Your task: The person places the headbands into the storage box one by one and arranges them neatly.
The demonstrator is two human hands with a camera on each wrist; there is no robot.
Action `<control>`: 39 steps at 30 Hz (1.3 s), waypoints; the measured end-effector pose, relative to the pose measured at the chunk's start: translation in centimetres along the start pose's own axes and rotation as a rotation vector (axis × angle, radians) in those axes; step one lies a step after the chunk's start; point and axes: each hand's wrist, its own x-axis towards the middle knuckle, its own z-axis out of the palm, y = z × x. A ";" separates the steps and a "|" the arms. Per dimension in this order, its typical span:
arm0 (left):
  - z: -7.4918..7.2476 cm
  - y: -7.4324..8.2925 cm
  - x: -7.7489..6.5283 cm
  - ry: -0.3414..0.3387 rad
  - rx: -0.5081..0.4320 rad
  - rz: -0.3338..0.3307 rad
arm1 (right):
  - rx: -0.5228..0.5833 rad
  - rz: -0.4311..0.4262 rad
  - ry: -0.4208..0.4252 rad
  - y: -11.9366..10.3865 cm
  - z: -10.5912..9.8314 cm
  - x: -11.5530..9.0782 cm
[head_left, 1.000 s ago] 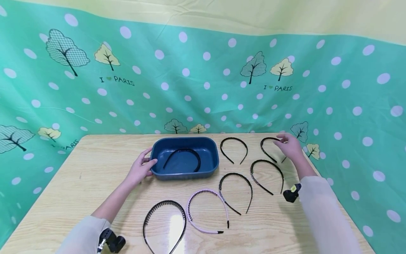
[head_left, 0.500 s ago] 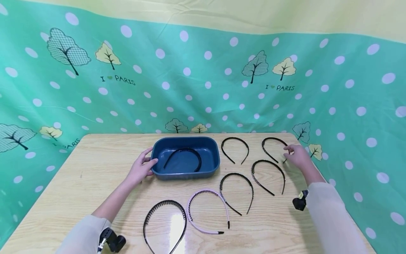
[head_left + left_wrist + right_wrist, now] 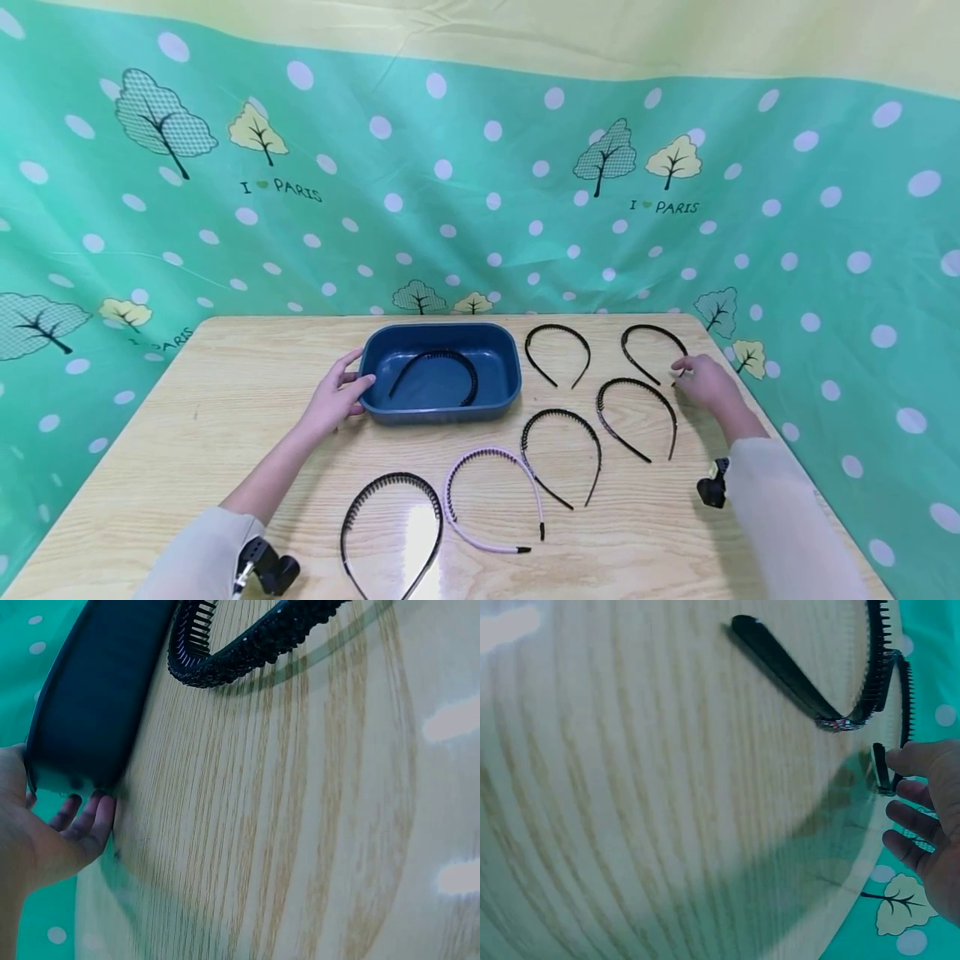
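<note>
My left hand [image 3: 330,398] grips the left end of a blue basin [image 3: 442,412], thumb on the rim and fingers below it; the left wrist view shows those fingers curled under the end wall. In the basin lies one black headband [image 3: 474,377]. At the far right, my right hand [image 3: 712,387] is at the right leg of another black headband [image 3: 649,327], which lies on the table. Thumb and forefinger pinch near the end of that leg in the right wrist view, while the other fingers hang loose.
Black headbands lie spread over the table, one [image 3: 558,327] beside the basin, others [image 3: 626,382] [image 3: 558,412] nearer, another [image 3: 397,477] at the front. A lilac headband [image 3: 483,546] lies between them. A green printed cloth [image 3: 480,208] stands behind and beside the table.
My right hand has come down from the top of the far right headband to the end of its right leg, its fingertips drawing together. Left hand and basin stay put.
</note>
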 end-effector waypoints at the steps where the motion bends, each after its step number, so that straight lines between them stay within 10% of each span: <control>1: 0.0 0.0 0.0 0.002 -0.001 0.000 | -0.003 -0.006 0.003 0.1 0.1 0.1; 39: 0.0 -0.2 0.2 0.016 -0.003 -0.009 | -0.136 -0.113 -0.009 -0.7 0.8 0.2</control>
